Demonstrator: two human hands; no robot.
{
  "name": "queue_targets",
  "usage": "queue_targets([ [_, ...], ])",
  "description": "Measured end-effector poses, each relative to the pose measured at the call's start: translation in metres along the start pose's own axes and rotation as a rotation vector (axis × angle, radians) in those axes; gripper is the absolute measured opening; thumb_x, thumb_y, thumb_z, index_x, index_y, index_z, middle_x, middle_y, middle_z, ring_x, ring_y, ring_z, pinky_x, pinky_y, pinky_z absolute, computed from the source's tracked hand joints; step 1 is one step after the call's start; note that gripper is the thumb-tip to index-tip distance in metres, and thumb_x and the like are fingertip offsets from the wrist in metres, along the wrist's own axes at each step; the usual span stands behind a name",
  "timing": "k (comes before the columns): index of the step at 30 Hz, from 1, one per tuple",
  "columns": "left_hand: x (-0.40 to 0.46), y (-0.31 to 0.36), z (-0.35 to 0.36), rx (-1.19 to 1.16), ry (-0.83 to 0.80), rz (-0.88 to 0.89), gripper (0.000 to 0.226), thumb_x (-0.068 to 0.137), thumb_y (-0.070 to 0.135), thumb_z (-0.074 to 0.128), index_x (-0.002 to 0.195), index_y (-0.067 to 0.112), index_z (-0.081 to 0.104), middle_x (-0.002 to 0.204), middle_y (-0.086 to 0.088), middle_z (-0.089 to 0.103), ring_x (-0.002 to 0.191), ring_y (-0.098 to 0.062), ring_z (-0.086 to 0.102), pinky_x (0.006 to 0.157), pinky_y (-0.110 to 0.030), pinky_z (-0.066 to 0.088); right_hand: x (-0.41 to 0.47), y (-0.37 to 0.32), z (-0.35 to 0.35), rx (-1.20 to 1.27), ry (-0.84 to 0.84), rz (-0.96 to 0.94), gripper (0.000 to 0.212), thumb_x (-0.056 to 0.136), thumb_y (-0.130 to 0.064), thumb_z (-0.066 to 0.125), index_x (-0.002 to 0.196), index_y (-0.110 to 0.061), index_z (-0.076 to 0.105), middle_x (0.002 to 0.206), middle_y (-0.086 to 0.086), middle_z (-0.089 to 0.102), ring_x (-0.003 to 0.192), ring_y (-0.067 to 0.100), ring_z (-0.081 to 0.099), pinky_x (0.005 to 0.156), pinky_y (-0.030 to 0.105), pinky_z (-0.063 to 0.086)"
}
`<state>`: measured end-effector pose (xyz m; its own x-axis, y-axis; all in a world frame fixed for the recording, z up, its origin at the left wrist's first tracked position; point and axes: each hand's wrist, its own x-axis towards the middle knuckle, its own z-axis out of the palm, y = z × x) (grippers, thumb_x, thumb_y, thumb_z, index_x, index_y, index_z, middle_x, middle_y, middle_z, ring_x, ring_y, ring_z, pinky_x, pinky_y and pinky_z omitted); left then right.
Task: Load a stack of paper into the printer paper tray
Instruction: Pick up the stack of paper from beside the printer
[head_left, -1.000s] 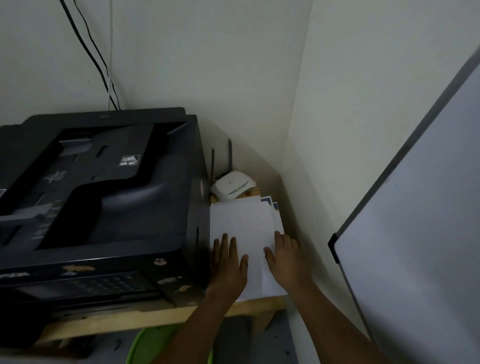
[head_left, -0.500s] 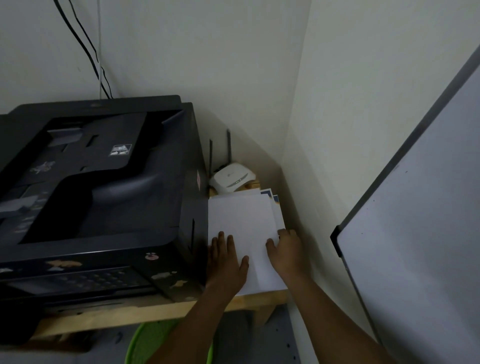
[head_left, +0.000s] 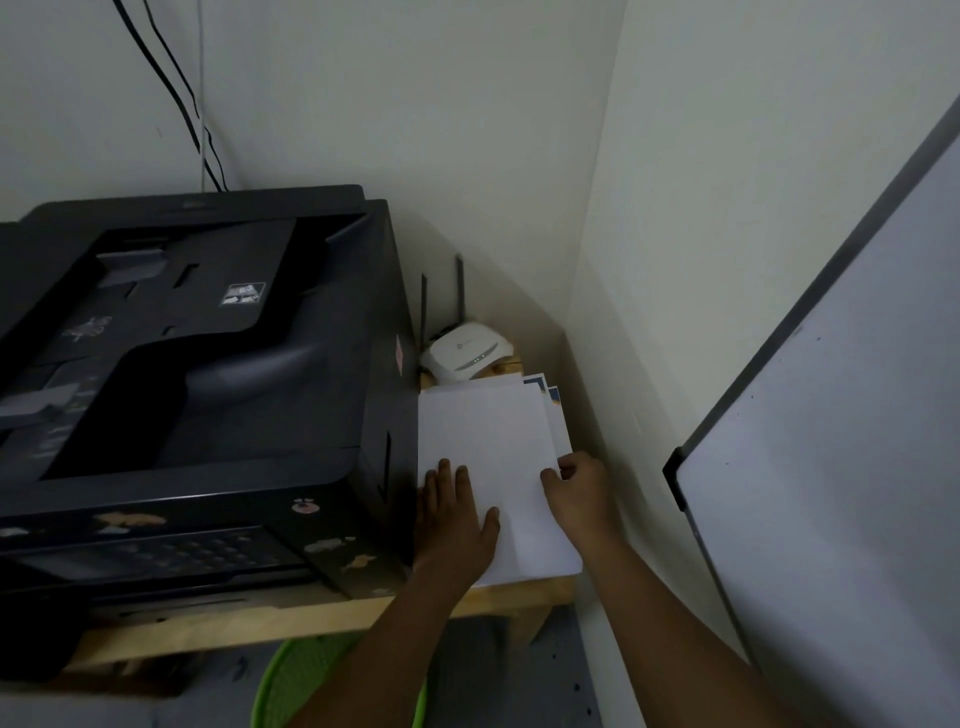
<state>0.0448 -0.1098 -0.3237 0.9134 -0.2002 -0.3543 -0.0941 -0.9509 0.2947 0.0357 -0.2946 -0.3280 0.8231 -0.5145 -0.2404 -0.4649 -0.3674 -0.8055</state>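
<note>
A stack of white paper lies on the right end of a light wooden table, just beside the right side of a large black printer and not yet in any tray. The left hand rests flat on the near left part of the top sheet, fingers straight and close together, thumb spread to the right, pressing the paper down. The right hand is at the stack's right edge with its fingers curled around the edge of the sheets, gripping them there; the fingertips themselves are hidden under the paper. A few sheets with dark blue printed corners stick out from beneath the white stack at its far right. Behind the paper, in the corner of the walls, sits a white router with two dark upright antennas. A whiteboard with a dark frame leans at the right, and a green basket shows below the table's front edge. Black cables run down the wall behind the printer.
</note>
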Motion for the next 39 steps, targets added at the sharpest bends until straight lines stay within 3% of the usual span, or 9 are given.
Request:
queue_targets([
  [3,0.001,0.001,-0.002,-0.027,0.028,-0.002,0.076,0.112,0.055,0.036,0.171,0.02,0.005,0.182,-0.005,-0.006,0.168,-0.032,-0.002,0.136,-0.053,0.015,-0.001,-0.003,-0.001,-0.006,0.006,-0.019,0.029,0.104,-0.023,0.073,0.126,-0.006,0.067,0.124,0.013,0.068,0.107,0.031,0.07,0.092,0.043,0.063],
  [7,0.004,0.001,-0.003,-0.046,0.042,-0.007,0.072,0.112,0.054,0.039,0.169,0.02,0.012,0.181,-0.005,0.001,0.167,-0.032,0.005,0.134,-0.053,0.02,0.0,-0.005,0.002,-0.004,0.006,-0.029,0.031,0.102,-0.027,0.077,0.122,-0.008,0.063,0.122,0.013,0.068,0.102,0.028,0.07,0.072,0.028,0.054],
  [12,0.005,-0.001,-0.001,-0.038,0.032,-0.001,0.075,0.111,0.054,0.041,0.17,0.02,0.01,0.182,-0.005,-0.001,0.167,-0.032,0.003,0.135,-0.052,0.018,0.002,-0.003,0.004,-0.007,-0.02,-0.005,0.045,0.104,-0.031,0.075,0.14,-0.007,0.062,0.137,0.015,0.065,0.107,0.026,0.067,0.088,0.035,0.056],
  [22,0.004,-0.001,-0.002,-0.045,0.037,0.006,0.076,0.11,0.054,0.042,0.17,0.02,0.01,0.181,-0.005,-0.001,0.167,-0.032,0.003,0.134,-0.052,0.018,0.003,-0.006,0.002,-0.047,-0.035,0.016,0.039,0.101,-0.028,0.077,0.131,-0.007,0.065,0.132,0.015,0.063,0.113,0.033,0.068,0.098,0.047,0.062],
  [26,0.004,-0.001,-0.001,-0.041,0.045,0.008,0.076,0.11,0.054,0.042,0.169,0.019,0.01,0.181,-0.006,0.0,0.167,-0.033,0.004,0.134,-0.052,0.018,0.006,-0.009,0.001,0.06,-0.06,0.052,0.022,0.1,-0.024,0.078,0.116,-0.013,0.066,0.126,0.014,0.068,0.104,0.03,0.071,0.088,0.042,0.063],
  [28,0.004,-0.001,-0.001,-0.038,0.046,0.009,0.076,0.11,0.055,0.042,0.169,0.019,0.01,0.181,-0.006,0.0,0.167,-0.033,0.004,0.135,-0.053,0.018,0.006,-0.01,0.0,0.119,-0.049,0.047,0.017,0.1,-0.021,0.078,0.103,-0.023,0.062,0.118,0.01,0.071,0.092,0.02,0.069,0.073,0.032,0.056],
  [30,0.005,-0.001,0.0,-0.035,0.047,0.009,0.076,0.11,0.055,0.042,0.169,0.02,0.01,0.181,-0.006,0.0,0.167,-0.033,0.004,0.135,-0.053,0.019,0.007,-0.011,0.0,0.154,-0.048,0.044,0.02,0.101,-0.021,0.078,0.106,-0.025,0.059,0.111,0.004,0.069,0.086,0.012,0.065,0.065,0.025,0.048],
  [35,0.005,-0.001,0.002,-0.027,0.052,0.001,0.077,0.109,0.057,0.043,0.169,0.021,0.011,0.181,-0.005,0.001,0.166,-0.033,0.006,0.134,-0.053,0.019,0.009,-0.014,0.002,0.169,-0.045,0.036,0.023,0.101,-0.023,0.078,0.117,-0.021,0.061,0.11,0.0,0.067,0.088,0.012,0.064,0.065,0.023,0.047],
  [39,0.006,-0.002,0.002,-0.037,0.049,0.005,0.077,0.109,0.055,0.043,0.169,0.02,0.011,0.181,-0.005,0.001,0.166,-0.033,0.005,0.134,-0.053,0.018,0.01,-0.017,0.002,0.213,-0.078,0.076,0.032,0.1,-0.025,0.08,0.122,-0.018,0.058,0.115,0.004,0.066,0.095,0.021,0.067,0.072,0.028,0.053],
])
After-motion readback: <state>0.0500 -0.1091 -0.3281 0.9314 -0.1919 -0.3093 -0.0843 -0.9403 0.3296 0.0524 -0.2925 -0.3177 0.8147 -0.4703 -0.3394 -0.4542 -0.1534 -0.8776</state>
